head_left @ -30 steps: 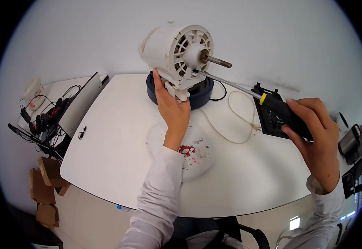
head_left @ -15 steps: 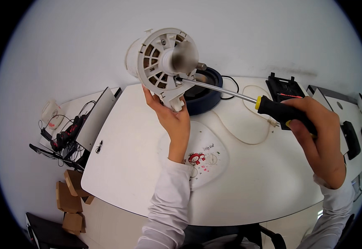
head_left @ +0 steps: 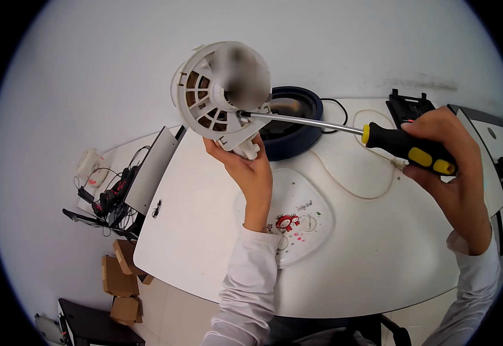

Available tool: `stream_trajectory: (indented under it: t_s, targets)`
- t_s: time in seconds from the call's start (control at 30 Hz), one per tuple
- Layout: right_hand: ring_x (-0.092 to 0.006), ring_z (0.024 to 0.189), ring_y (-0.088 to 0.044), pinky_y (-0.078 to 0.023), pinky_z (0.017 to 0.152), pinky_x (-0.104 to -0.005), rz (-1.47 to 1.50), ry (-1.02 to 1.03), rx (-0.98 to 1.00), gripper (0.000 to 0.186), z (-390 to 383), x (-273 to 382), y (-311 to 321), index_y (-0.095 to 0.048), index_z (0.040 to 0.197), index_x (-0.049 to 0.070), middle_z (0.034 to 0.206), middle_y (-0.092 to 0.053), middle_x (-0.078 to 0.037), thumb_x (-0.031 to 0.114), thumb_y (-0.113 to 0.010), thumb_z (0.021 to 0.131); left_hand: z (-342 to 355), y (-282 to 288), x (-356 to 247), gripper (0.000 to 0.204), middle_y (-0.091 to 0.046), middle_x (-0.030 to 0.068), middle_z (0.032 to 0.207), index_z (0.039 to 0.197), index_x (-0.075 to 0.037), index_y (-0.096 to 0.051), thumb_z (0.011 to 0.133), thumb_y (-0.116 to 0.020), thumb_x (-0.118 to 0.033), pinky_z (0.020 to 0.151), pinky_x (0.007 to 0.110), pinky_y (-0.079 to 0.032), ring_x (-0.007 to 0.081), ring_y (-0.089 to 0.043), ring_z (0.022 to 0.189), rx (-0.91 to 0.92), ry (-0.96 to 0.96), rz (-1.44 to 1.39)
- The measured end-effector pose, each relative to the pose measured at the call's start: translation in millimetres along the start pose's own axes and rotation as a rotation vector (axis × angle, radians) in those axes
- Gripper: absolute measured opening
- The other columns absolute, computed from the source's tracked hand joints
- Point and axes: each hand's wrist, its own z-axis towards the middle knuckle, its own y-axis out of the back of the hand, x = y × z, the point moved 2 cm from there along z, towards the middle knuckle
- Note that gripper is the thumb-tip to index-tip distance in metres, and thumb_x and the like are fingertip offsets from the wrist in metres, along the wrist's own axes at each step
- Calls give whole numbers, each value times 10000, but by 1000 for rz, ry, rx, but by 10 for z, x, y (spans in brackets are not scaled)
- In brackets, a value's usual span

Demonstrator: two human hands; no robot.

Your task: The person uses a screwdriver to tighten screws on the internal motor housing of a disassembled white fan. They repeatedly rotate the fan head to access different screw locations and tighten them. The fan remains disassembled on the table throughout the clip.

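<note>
Head view: slotted white motor housing (head_left: pixel 216 97) towards eleven o'clock, left grip (head_left: pixel 248 176) clasping its underside, right grip (head_left: pixel 454 155) wrapped round a screwdriver (head_left: pixel 387 140).

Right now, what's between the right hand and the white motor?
A screwdriver, which the right hand holds and points at the white motor; the head view shows it.

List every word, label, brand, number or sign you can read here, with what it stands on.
White rounded panel: small, slanted dark lettering above red cartoon figures; too small to read with certainty.
Screwdriver: no lettering can be made out.
White motor housing: none can be made out; part of the front is blurred.
Elsewhere: nothing legible.
</note>
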Motion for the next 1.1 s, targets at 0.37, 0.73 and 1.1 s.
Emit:
stream_trajectory:
  t_s: [0.37, 0.73, 1.1]
  targets:
    - [-76, 626, -431, -344, 541, -206, 436, -437, 134, 247, 20, -401, -128, -613, 999, 60, 740, -501, -1, 225, -654, 819, 6, -30, -81, 649, -347, 158, 1236, 1301, -6, -160, 809, -583, 17, 939, 307, -355, 206, -446, 1093, 6, 11, -72]
    - [-132, 725, -503, -405, 609, -241, 162, -72, -14, 257, -80, -331, -236, -582, 1013, 33, 835, -518, -58, 57, -639, 764, -7, -49, -80, 691, -320, 164, 1279, 1336, -3, -125, 818, -584, 10, 979, 326, -313, 219, -414, 1143, 13, -3, -69]
    - [-242, 880, -545, -511, 707, -334, -81, 62, 92, 614, -237, -24, -106, -425, 1071, 92, 1055, -454, -155, -116, -707, 567, -20, -26, -37, 736, -362, 172, 1241, 1316, -25, -98, 760, -561, 107, 922, 286, -348, 199, -446, 1083, 16, 65, -50]
